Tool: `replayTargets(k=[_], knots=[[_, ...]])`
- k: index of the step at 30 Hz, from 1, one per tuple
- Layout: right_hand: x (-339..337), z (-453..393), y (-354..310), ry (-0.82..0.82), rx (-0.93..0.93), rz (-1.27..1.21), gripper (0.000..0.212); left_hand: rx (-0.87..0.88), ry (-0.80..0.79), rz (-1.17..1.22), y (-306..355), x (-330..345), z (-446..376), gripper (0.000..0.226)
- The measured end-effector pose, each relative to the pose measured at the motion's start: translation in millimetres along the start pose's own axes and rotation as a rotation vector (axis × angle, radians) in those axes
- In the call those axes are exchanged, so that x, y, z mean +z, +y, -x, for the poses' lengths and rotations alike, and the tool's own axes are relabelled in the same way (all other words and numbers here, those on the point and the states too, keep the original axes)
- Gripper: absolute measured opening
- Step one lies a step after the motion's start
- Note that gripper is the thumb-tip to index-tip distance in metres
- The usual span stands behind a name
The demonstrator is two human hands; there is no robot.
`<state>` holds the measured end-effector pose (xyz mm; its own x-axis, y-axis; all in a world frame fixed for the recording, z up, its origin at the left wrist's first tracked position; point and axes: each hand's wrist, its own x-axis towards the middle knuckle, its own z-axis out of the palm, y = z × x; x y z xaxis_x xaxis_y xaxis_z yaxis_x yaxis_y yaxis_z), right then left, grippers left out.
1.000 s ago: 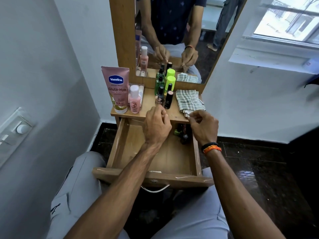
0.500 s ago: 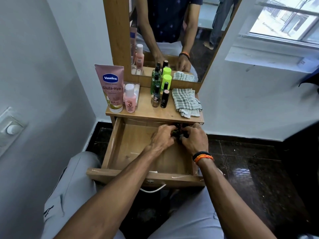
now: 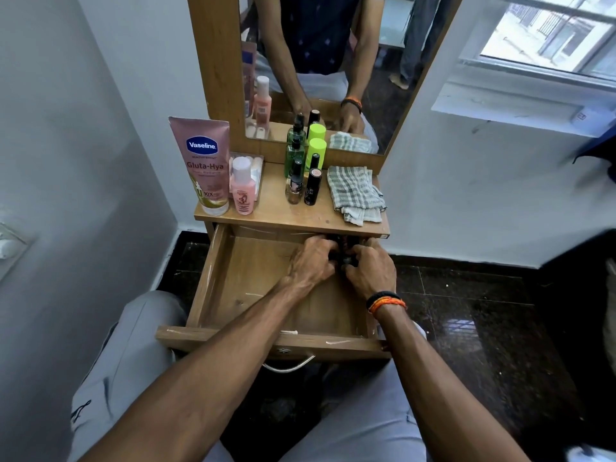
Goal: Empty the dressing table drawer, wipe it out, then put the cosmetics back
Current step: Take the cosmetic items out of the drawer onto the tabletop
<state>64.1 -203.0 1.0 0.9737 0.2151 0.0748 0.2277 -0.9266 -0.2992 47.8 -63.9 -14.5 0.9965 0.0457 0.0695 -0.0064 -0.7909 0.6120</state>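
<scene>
Both hands, left hand (image 3: 311, 261) and right hand (image 3: 370, 270), grip closed around small dark bottles (image 3: 345, 258) at the drawer (image 3: 253, 281) back-right corner; emptying nearly done, next lift them onto the surface (image 3: 283, 216)

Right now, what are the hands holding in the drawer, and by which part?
Both the left hand and right hand close around small dark items; which part is gripped cannot be told.

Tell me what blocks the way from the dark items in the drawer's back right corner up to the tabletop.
The tabletop's front edge overhangs that corner, so the small dark cosmetics gathered by both hands, left and right, must come forward first. Bare wood remains ahead of the checked cloth.
</scene>
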Motion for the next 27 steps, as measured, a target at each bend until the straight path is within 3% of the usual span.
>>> replayTargets(k=[11, 19, 27], knots=[[-22.8, 8.1, -4.3, 0.061, -0.027, -0.191, 0.032, -0.047, 0.214, 0.247, -9.2, -35.1, 24.8, 0.010], [-53.3, 1.4, -36.2, 0.223, -0.093, -0.387, 0.028, 0.014, 0.347, 0.316, -11.4, -76.0, 22.4, 0.022], [-52.9, -29.9, -70.3, 0.287, -0.159, -0.415, 0.028, -0.012, 0.465, 0.336, -10.6, -88.3, 3.9, 0.023]])
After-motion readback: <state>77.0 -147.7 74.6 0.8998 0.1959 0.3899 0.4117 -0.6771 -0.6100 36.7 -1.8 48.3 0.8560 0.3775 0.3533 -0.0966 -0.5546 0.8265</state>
